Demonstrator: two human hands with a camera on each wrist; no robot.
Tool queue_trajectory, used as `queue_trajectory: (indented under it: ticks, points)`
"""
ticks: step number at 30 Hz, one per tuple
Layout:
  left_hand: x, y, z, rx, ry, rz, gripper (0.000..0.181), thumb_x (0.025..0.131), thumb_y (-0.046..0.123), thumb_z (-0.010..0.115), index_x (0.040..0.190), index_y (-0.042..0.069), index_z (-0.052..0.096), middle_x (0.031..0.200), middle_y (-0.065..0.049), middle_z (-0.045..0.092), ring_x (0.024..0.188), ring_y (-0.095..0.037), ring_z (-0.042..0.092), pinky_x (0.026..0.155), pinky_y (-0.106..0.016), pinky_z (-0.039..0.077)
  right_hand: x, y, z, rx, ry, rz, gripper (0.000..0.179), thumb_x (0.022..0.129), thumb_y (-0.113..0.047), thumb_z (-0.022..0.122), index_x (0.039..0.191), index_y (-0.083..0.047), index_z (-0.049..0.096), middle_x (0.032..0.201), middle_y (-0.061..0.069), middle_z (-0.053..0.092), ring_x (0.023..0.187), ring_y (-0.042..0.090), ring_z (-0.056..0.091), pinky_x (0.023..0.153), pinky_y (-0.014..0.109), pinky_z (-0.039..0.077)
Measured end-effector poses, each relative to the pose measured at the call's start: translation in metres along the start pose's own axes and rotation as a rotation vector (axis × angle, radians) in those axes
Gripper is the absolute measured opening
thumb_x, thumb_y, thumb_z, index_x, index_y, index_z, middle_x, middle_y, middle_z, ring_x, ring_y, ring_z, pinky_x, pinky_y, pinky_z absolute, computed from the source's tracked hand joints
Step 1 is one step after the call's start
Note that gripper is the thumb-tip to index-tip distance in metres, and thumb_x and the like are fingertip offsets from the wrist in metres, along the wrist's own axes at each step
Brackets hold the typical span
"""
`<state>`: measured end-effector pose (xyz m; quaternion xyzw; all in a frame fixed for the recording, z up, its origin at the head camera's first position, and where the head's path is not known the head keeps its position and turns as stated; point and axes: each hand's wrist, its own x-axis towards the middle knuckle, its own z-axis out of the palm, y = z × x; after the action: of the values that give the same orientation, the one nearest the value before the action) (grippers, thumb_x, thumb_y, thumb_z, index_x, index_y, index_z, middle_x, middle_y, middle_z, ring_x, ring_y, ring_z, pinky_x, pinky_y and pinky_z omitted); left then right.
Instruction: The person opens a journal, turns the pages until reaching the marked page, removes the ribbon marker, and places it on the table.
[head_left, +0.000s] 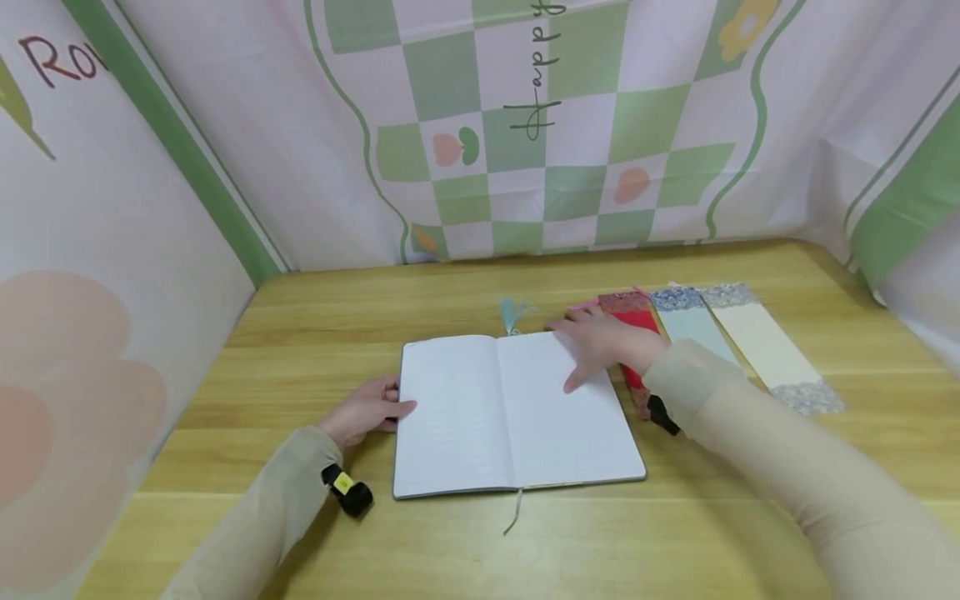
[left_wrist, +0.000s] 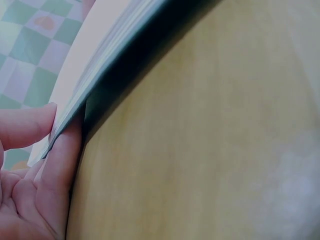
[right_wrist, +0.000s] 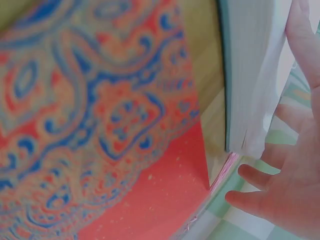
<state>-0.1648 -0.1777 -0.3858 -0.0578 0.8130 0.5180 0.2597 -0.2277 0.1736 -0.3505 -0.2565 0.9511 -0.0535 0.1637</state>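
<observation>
An open notebook (head_left: pixel 457 425) with faintly lined pages and a dark cover lies on the wooden table. My left hand (head_left: pixel 366 408) pinches its left edge; in the left wrist view the thumb (left_wrist: pixel 27 127) is over the pages and a finger is under the cover. My right hand (head_left: pixel 600 337) rests with spread fingers on the upper right page, some fingertips past the top edge. A light blue tassel (head_left: pixel 512 314) sticks out above the spine; whatever it hangs from is hidden. A red bookmark (head_left: pixel 637 321) with a patterned end (right_wrist: pixel 120 125) lies partly beneath the right forearm.
Right of the red bookmark lie a pale blue bookmark (head_left: pixel 693 325) and a cream bookmark (head_left: pixel 772 342), both with patterned ends. A grey ribbon (head_left: pixel 514 517) trails from the notebook's bottom. Behind the table (head_left: pixel 322 312) hangs a checked green-and-white cloth (head_left: pixel 517 183).
</observation>
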Motion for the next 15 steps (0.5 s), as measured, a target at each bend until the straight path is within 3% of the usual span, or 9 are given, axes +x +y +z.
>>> queue_trajectory:
  ticks: [15]
  points:
    - [-0.0011, -0.0003, 0.0006, -0.009, -0.012, 0.021, 0.049, 0.095, 0.011, 0.057, 0.139, 0.0, 0.039, 0.117, -0.015, 0.061, 0.089, -0.014, 0.058, 0.076, -0.029, 0.052, 0.0, -0.0069, -0.0011, -0.014, 0.014, -0.019, 0.092, 0.067, -0.044, 0.083, 0.142, -0.009, 0.042, 0.141, 0.027, 0.039, 0.13, 0.051, 0.028, 0.103, 0.063, 0.029]
